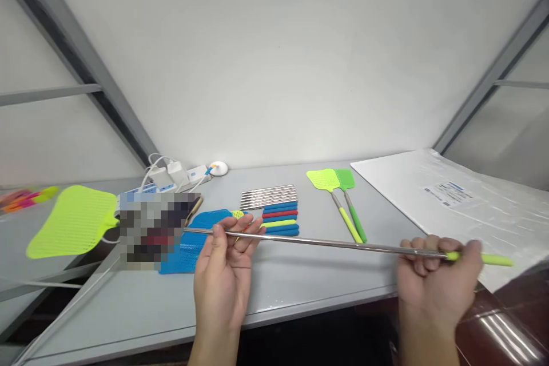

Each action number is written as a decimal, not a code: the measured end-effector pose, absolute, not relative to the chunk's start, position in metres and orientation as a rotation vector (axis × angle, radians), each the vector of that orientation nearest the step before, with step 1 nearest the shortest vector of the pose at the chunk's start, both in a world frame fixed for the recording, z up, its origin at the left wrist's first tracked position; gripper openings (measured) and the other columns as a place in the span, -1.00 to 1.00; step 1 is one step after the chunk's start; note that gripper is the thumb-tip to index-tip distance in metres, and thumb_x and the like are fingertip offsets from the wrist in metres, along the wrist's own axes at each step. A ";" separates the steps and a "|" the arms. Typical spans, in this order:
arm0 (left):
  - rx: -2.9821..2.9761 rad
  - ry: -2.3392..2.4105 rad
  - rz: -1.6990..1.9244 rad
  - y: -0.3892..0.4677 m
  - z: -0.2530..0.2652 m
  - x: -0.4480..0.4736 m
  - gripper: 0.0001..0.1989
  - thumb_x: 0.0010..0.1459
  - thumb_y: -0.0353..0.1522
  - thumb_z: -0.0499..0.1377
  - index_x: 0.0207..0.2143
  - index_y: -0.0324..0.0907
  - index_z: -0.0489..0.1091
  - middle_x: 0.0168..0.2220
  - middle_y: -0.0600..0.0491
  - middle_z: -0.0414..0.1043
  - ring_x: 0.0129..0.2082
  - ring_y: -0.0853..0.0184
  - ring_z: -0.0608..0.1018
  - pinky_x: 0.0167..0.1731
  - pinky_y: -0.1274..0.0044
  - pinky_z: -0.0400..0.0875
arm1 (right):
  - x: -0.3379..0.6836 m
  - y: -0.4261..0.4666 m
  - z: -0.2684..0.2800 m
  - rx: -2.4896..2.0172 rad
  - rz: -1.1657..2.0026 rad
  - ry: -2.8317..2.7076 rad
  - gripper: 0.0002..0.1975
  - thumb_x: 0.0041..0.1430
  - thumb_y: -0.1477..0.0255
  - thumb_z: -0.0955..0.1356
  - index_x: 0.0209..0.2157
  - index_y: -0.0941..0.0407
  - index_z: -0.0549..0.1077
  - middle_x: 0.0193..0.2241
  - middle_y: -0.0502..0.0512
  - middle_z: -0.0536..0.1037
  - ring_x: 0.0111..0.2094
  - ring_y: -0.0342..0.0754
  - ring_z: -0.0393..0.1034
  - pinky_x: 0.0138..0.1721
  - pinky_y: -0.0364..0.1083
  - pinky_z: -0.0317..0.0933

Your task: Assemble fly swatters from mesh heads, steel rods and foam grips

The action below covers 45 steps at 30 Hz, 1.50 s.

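A telescopic fly swatter [321,242] with its metal rod drawn out long is held level above the table's front. Its yellow-green mesh head points to the left and its yellow-green handle to the right. My left hand [225,274], palm up, pinches the rod between thumb and fingers. My right hand [437,286] is wrapped around the rod where it meets the handle. Behind the rod lie blue swatter heads [184,251], a bundle of coloured handles [279,218] and a row of metal rods [269,197]. Two assembled swatters [338,200], yellow-green and green, lie to their right.
At the back left are a power strip [150,190] with white plugs and cables, and a round white device [218,168]. A blurred-out area covers something before it. Plastic-wrapped white board [394,189] lies on the right of the grey table [309,280].
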<state>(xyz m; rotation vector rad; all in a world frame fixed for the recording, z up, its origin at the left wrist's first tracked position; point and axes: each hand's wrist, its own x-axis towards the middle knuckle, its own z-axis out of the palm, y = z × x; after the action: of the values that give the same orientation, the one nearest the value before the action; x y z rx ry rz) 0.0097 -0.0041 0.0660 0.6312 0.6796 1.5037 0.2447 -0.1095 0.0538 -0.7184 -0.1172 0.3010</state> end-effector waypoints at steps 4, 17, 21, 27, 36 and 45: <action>0.670 0.666 1.485 -0.008 0.065 0.019 -0.71 0.18 -0.13 0.22 -0.31 -0.19 0.44 -0.34 -0.03 0.61 -0.24 0.10 0.66 -0.14 0.19 0.53 | 0.229 -0.103 0.049 -0.732 0.405 -0.122 -0.62 0.30 0.18 0.24 -0.53 0.07 0.17 -0.74 -0.21 0.05 -0.72 -0.22 -0.13 -0.61 -0.17 0.00; 0.662 0.569 1.362 -0.042 0.058 0.070 -0.69 0.26 -0.11 0.12 -0.31 -0.18 0.42 -0.23 -0.08 0.62 -0.11 0.12 0.62 -0.06 0.18 0.49 | 0.185 -0.097 0.040 -0.651 0.498 -0.174 -0.60 0.33 0.14 0.19 -0.49 0.08 0.30 -0.69 -0.17 0.07 -0.64 -0.21 -0.03 -0.57 -0.15 0.02; 0.772 0.547 1.286 -0.038 0.061 0.061 -0.69 0.26 -0.13 0.14 -0.23 -0.20 0.46 -0.14 -0.14 0.58 -0.02 0.06 0.57 0.01 0.16 0.44 | 0.198 -0.097 0.037 -0.677 0.542 -0.167 -0.61 0.32 0.15 0.21 -0.51 0.09 0.30 -0.70 -0.17 0.09 -0.65 -0.21 -0.02 -0.59 -0.16 0.02; 0.640 0.609 1.573 -0.009 0.077 0.007 -0.52 0.19 0.04 0.11 -0.10 -0.13 0.47 -0.09 -0.09 0.56 -0.09 0.11 0.59 -0.09 0.23 0.53 | 0.238 -0.101 0.035 -0.732 0.344 -0.104 -0.63 0.28 0.27 0.24 -0.58 0.07 0.12 -0.74 -0.18 0.03 -0.71 -0.21 -0.15 -0.67 -0.16 -0.07; 0.321 0.747 1.964 0.021 0.084 -0.061 -0.72 0.31 -0.20 0.05 -0.17 -0.14 0.50 -0.22 0.09 0.55 -0.26 0.34 0.58 -0.10 0.34 0.53 | 0.250 -0.103 0.028 -0.773 0.359 -0.110 -0.67 0.19 0.41 0.19 -0.64 0.08 0.06 -0.76 -0.13 -0.04 -0.71 -0.18 -0.20 -0.72 -0.13 -0.18; 0.513 0.721 1.570 -0.043 0.040 0.054 -0.63 0.23 -0.16 0.18 -0.07 -0.27 0.46 -0.19 -0.14 0.57 -0.19 0.18 0.62 -0.19 0.37 0.53 | 0.160 -0.092 0.047 -0.748 0.452 -0.219 -0.59 0.30 0.30 0.15 -0.63 0.10 0.21 -0.68 -0.10 0.09 -0.63 -0.18 0.03 -0.58 -0.13 0.08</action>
<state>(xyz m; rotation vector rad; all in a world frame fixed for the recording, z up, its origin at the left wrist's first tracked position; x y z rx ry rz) 0.0543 -0.0433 0.0402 0.5126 0.7211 1.5696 0.1596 -0.0922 0.0471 -0.7478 -0.2192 0.4520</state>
